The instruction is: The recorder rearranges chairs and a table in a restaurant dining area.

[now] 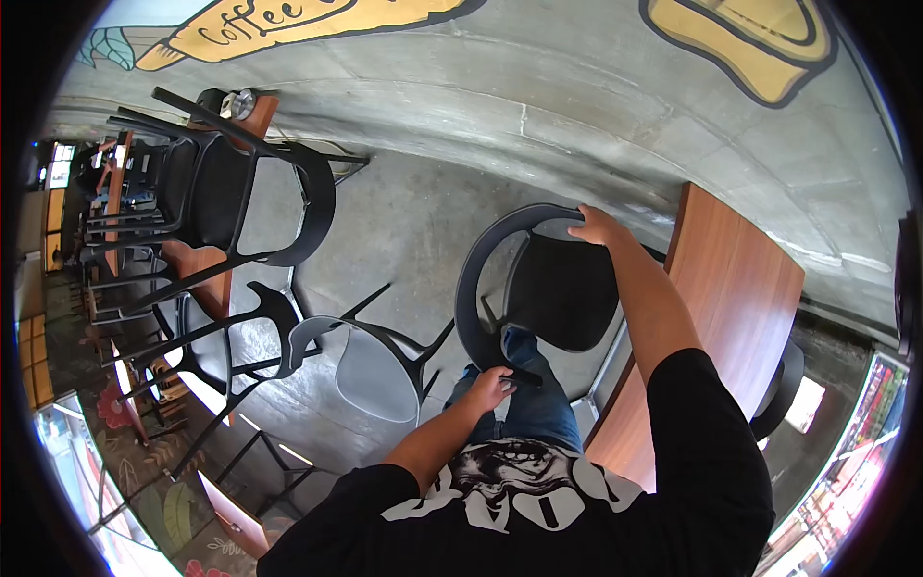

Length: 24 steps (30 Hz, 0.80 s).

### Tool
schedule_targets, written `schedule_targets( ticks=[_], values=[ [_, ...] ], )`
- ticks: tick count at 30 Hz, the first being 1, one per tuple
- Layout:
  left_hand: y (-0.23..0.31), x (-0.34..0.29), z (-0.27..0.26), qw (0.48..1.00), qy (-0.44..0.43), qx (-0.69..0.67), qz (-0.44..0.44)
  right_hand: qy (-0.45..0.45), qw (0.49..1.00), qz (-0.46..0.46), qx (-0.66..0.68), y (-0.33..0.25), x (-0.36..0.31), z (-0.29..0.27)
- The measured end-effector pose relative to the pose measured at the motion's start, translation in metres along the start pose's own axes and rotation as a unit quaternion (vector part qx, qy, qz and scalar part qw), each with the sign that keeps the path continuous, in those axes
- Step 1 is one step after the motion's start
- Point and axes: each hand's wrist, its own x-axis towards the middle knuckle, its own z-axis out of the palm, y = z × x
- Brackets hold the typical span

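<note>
A black chair [562, 293] with a wide curved backrest stands upright on the floor right in front of my legs. Near my lap, my left hand [488, 389] is closed around one end of its curved arm rail. Farther off and to the right, my right hand [601, 227] grips the other end of that rail. The chair's seat is bare, and its legs are mostly hidden beneath it. Just right of the chair is a brown wooden table [735, 279].
Black chairs [216, 192] rest upturned on wooden tables at the left. A grey-seated chair [380, 375] is left of my legs. Behind everything runs a concrete wall [538, 106] with painted yellow shapes. Another dark chair [781, 389] shows beyond the right table.
</note>
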Motion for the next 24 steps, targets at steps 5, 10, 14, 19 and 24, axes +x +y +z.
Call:
schedule_targets(
  ticks=[5,10,14,19,24],
  values=[
    [0.003,-0.015,0.039,0.994,0.053,-0.099,-0.003,0.084,0.996,0.011,-0.019,0.036,0.018,0.023],
    [0.024,-0.024,0.033,0.987,0.145,-0.027,0.068,0.139,0.987,-0.02,-0.073,0.012,0.013,0.023],
    [0.068,-0.064,0.036,0.977,0.157,0.064,0.129,0.195,0.979,-0.034,-0.056,0.0,-0.008,0.006],
    [0.092,-0.116,0.037,0.95,0.178,0.046,0.252,0.271,0.96,-0.063,-0.046,-0.015,-0.046,-0.022],
    [0.1,-0.115,-0.009,0.932,0.048,-0.141,0.332,0.317,0.942,-0.106,-0.023,-0.038,-0.095,-0.024]
  ],
)
